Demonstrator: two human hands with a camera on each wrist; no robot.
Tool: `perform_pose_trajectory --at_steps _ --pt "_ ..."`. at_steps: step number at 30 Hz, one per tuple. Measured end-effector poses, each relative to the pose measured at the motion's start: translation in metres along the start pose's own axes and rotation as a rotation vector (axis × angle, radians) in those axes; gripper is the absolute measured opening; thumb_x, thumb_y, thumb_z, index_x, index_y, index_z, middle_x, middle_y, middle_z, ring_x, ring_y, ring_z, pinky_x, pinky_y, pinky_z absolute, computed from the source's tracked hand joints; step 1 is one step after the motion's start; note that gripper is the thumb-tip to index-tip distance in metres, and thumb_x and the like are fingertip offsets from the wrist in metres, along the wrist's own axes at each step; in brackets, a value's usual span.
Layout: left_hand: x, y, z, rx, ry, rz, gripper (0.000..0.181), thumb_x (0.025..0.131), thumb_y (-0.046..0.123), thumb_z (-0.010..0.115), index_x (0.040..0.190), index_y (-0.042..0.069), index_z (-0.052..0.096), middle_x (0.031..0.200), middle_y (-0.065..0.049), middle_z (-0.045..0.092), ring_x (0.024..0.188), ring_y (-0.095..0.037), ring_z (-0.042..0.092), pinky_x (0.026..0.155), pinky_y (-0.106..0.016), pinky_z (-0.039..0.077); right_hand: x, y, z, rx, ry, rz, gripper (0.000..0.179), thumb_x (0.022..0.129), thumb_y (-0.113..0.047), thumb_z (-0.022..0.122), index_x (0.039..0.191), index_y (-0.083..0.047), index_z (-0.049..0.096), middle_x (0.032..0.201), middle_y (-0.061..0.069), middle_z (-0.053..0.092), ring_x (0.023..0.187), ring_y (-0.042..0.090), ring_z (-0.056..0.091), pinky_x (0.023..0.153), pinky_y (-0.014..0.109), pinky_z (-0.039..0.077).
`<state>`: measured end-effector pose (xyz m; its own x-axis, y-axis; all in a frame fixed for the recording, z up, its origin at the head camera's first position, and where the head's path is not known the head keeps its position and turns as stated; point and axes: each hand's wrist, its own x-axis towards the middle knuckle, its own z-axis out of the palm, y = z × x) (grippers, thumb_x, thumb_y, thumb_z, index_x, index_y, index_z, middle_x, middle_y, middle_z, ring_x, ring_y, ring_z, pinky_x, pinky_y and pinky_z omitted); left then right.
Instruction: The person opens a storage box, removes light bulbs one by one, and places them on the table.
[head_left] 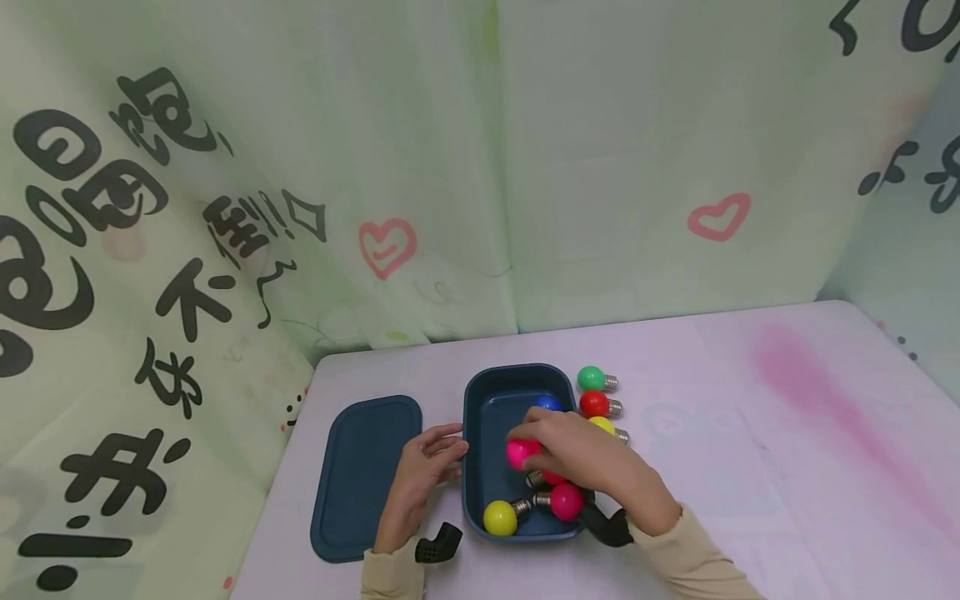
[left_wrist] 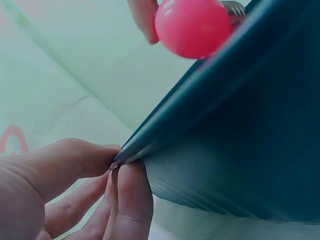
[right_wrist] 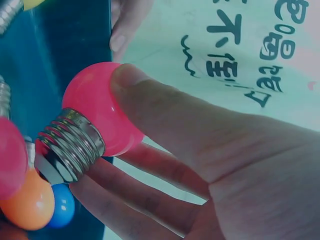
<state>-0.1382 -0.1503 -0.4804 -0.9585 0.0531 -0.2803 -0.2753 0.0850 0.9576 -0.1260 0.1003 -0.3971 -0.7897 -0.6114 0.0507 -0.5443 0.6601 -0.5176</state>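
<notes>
Over the dark blue box (head_left: 487, 417), my right hand (head_left: 573, 446) grips a pink light bulb (right_wrist: 100, 107) by its round glass, thumb on one side and fingers on the other. The bulb's metal screw base (right_wrist: 75, 142) points away from the palm. My left hand (head_left: 423, 475) pinches the box's left rim between thumb and fingers (left_wrist: 132, 200). Inside the box lie a yellow bulb (head_left: 500, 518), a crimson bulb (head_left: 566, 502), a blue bulb (head_left: 547, 402) and an orange bulb (right_wrist: 30, 202). Another red bulb (head_left: 553, 477) is partly hidden under my right hand.
Left of the box, a flat dark blue lid (head_left: 360, 475) lies on the pale table (head_left: 750, 500). Along the box's right side sit a green bulb (head_left: 591, 378), a red bulb (head_left: 595, 404) and a yellow bulb (head_left: 602, 425). A printed curtain (head_left: 600, 167) hangs behind.
</notes>
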Motion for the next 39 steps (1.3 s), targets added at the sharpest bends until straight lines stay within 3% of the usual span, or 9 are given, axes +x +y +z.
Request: perform_pose_trajectory --at_steps 13,30,39 --pt "0.003 -0.003 -0.001 0.006 -0.002 -0.005 0.046 0.091 0.022 0.074 0.132 0.005 0.061 0.108 -0.006 0.070 0.083 -0.013 0.066 0.075 -0.028 0.058 -0.019 0.009 -0.015 -0.030 0.018 0.045 0.033 0.085 -0.019 0.079 0.116 -0.011 0.072 0.107 0.004 0.064 0.092 0.015 0.064 0.072 0.026 0.058" --pt "0.002 -0.002 -0.001 0.015 -0.007 -0.004 0.047 0.091 0.021 0.074 0.132 0.003 0.061 0.110 -0.007 0.070 0.083 -0.012 0.066 0.075 -0.029 0.059 -0.040 0.030 -0.026 -0.024 0.054 0.110 0.034 0.083 -0.017 0.080 0.115 -0.010 0.072 0.099 -0.003 0.061 0.085 0.009 0.060 0.069 0.020 0.053" --pt "0.000 0.000 0.000 0.014 -0.003 -0.006 0.048 0.090 0.024 0.075 0.132 0.005 0.061 0.110 -0.007 0.070 0.083 -0.013 0.066 0.075 -0.028 0.058 -0.046 0.038 -0.026 -0.016 0.072 0.126 0.033 0.083 -0.020 0.080 0.115 -0.013 0.072 0.105 -0.002 0.062 0.090 0.010 0.061 0.074 0.024 0.056"
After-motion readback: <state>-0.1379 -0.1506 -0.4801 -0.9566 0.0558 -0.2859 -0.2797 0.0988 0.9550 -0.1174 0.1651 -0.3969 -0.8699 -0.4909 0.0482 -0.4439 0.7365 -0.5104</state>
